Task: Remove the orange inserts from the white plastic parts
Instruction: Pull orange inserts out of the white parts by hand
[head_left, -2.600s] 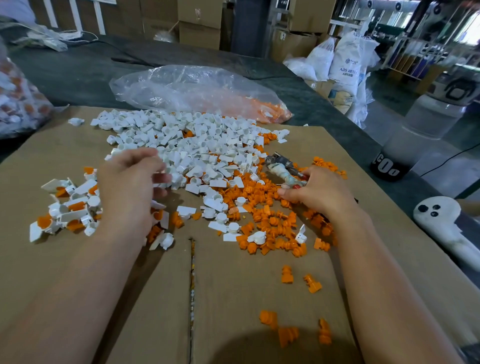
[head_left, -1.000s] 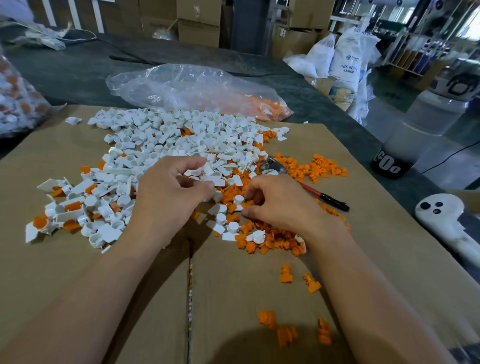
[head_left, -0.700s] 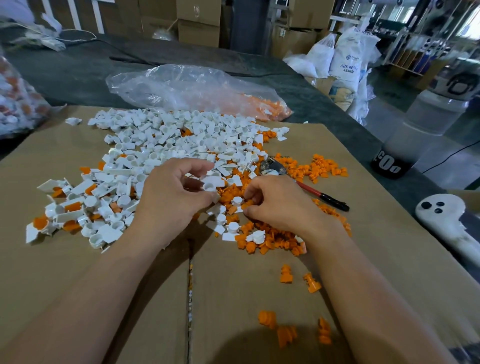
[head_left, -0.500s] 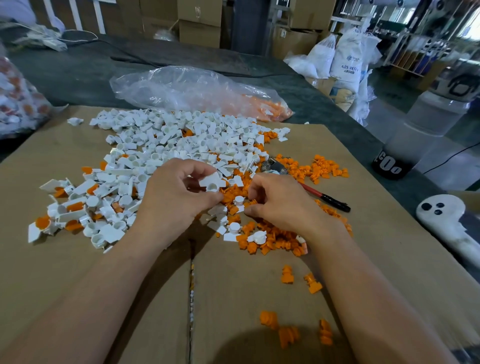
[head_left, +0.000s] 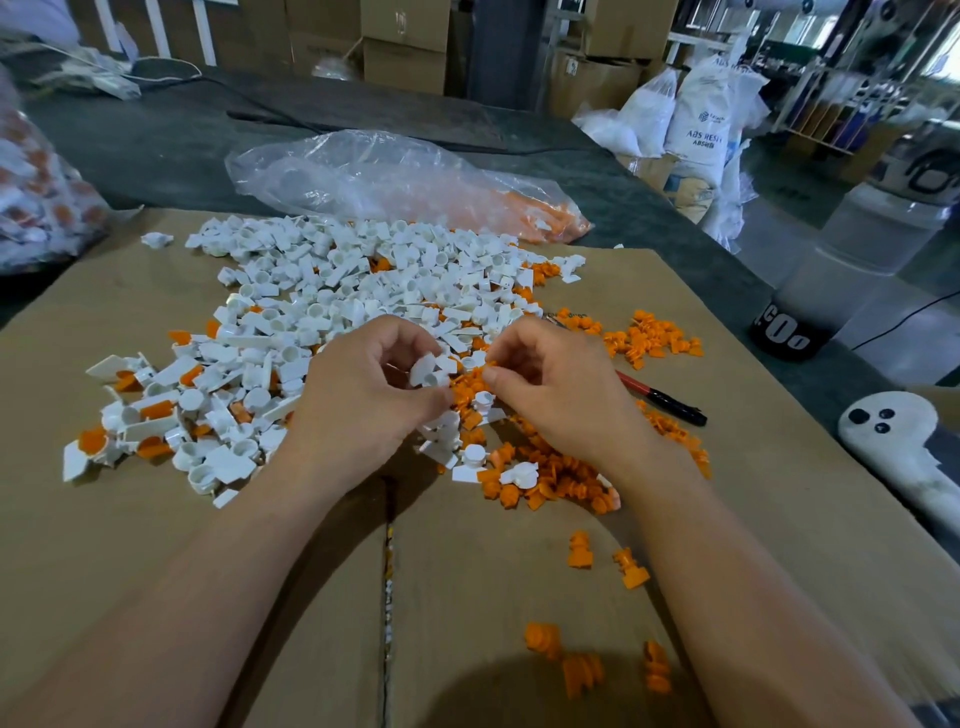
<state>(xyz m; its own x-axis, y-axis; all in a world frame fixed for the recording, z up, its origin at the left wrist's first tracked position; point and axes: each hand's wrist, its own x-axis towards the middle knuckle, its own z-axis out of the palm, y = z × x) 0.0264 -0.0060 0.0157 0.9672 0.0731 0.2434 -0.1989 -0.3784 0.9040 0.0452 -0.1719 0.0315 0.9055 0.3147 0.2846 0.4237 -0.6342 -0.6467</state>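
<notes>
L hand (head_left: 363, 395) is pinching a small white part (head_left: 428, 371) w/ round cup end, over the orange inserts (head_left: 545, 478) mid-cardboard (head_left: 519, 597). R hand (head_left: 561, 395) is curling beside it; can't tell if it's gripping anything.

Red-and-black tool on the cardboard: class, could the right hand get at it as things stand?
Probably yes. The red-and-black tool's handle lies uncovered just right of the right hand, though that hand's fingers seem to pinch an orange insert.
</notes>
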